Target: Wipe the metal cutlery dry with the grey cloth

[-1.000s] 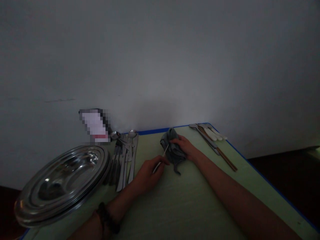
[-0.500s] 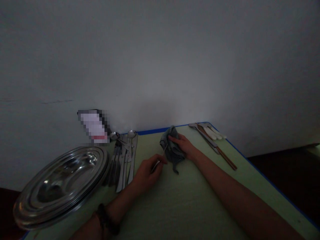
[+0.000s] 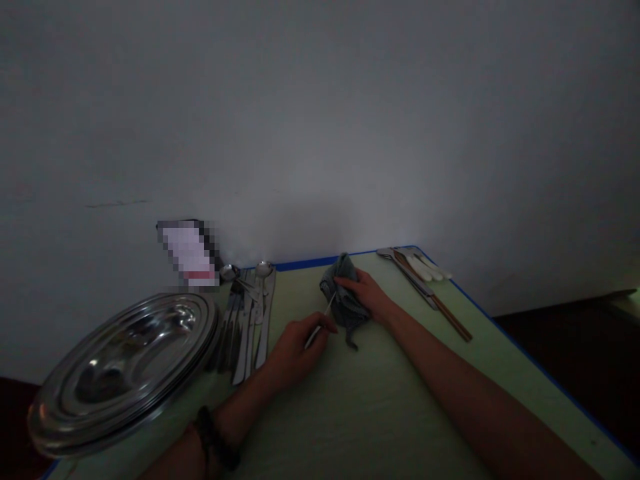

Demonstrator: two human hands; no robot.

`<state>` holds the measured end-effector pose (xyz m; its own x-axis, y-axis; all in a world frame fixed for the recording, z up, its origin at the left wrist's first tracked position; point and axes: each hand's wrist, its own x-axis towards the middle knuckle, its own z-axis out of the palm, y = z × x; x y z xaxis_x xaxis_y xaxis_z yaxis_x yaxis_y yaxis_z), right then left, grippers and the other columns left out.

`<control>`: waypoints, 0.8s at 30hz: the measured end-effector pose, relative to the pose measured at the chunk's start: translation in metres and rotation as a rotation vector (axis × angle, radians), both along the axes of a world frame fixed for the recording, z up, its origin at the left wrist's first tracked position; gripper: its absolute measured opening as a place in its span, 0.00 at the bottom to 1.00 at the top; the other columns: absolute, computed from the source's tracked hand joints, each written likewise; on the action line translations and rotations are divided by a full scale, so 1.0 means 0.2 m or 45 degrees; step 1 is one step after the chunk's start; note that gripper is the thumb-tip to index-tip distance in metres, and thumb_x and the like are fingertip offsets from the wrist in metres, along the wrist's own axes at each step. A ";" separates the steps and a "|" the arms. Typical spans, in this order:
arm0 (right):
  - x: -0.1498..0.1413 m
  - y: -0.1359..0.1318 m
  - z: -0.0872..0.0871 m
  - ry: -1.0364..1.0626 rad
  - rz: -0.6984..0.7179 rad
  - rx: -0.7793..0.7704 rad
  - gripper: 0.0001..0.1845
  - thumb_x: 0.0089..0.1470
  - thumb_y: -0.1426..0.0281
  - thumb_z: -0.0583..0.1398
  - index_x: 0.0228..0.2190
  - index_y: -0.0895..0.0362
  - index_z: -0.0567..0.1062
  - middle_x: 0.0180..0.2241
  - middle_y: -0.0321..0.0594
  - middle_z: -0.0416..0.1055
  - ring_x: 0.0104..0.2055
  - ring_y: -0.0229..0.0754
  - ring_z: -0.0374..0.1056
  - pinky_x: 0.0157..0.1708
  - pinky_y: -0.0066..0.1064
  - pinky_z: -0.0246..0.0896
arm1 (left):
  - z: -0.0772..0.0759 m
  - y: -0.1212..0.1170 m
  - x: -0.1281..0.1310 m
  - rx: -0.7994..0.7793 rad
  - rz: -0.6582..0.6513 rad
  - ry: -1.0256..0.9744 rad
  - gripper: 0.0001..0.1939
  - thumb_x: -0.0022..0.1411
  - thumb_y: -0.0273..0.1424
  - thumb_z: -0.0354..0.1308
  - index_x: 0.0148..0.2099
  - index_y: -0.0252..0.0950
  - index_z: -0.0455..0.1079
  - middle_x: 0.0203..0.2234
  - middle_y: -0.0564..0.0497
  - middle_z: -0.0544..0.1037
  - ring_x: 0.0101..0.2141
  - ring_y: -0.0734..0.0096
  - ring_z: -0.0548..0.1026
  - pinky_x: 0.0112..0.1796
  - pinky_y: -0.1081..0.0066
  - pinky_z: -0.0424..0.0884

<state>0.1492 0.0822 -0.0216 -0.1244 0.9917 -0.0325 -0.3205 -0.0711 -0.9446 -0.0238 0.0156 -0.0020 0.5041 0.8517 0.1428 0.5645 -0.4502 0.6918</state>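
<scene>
My left hand (image 3: pixel 305 343) is closed around the handle of a thin metal utensil (image 3: pixel 313 337). Its far end goes into the folds of a grey-blue cloth (image 3: pixel 345 303), so I cannot make out what kind of utensil it is. The cloth is bunched around that end in my right hand (image 3: pixel 367 293), thumb on top and fingers behind. One corner of the cloth hangs down toward the table. Both hands are above the middle of the green table (image 3: pixel 360 413), close together.
Stacked oval metal plates (image 3: pixel 200 320) stand at the left. Beside them lie several forks, knives and spoons (image 3: pixel 263 269). A blurred-out phone-like object (image 3: pixel 187 253) leans against the wall. At the back right are chopsticks (image 3: pixel 453 318), metal cutlery (image 3: pixel 417 280) and white spoons (image 3: pixel 425 268).
Both hands keep their grips on the utensil and the cloth. The left hand shifts slightly back and forth, and the cloth moves a little between frames.
</scene>
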 end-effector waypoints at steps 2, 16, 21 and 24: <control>0.00 0.00 0.00 0.034 0.006 -0.019 0.13 0.37 0.66 0.65 0.29 0.57 0.72 0.24 0.33 0.73 0.23 0.34 0.67 0.26 0.27 0.61 | 0.00 0.00 0.00 0.000 -0.004 -0.008 0.11 0.58 0.29 0.45 0.35 0.34 0.69 0.17 0.58 0.65 0.19 0.77 0.61 0.23 0.76 0.56; -0.01 0.00 0.00 0.032 -0.009 -0.038 0.14 0.36 0.64 0.65 0.28 0.57 0.73 0.24 0.33 0.73 0.24 0.35 0.68 0.28 0.27 0.63 | 0.00 0.00 0.00 0.002 -0.010 -0.010 0.11 0.58 0.28 0.45 0.35 0.35 0.69 0.19 0.57 0.69 0.21 0.76 0.64 0.27 0.76 0.60; -0.02 0.00 0.01 0.019 -0.055 -0.059 0.15 0.36 0.62 0.65 0.28 0.57 0.73 0.23 0.34 0.73 0.23 0.36 0.67 0.28 0.28 0.62 | 0.00 0.00 0.00 -0.002 -0.011 0.009 0.11 0.58 0.28 0.45 0.35 0.35 0.69 0.19 0.57 0.69 0.20 0.76 0.64 0.25 0.76 0.59; -0.02 0.00 0.03 0.162 -0.054 -0.147 0.17 0.41 0.56 0.60 0.27 0.57 0.73 0.22 0.36 0.73 0.25 0.39 0.68 0.29 0.30 0.62 | -0.01 0.00 0.00 -0.008 -0.007 -0.007 0.11 0.59 0.29 0.45 0.36 0.35 0.69 0.22 0.55 0.72 0.23 0.75 0.67 0.26 0.76 0.60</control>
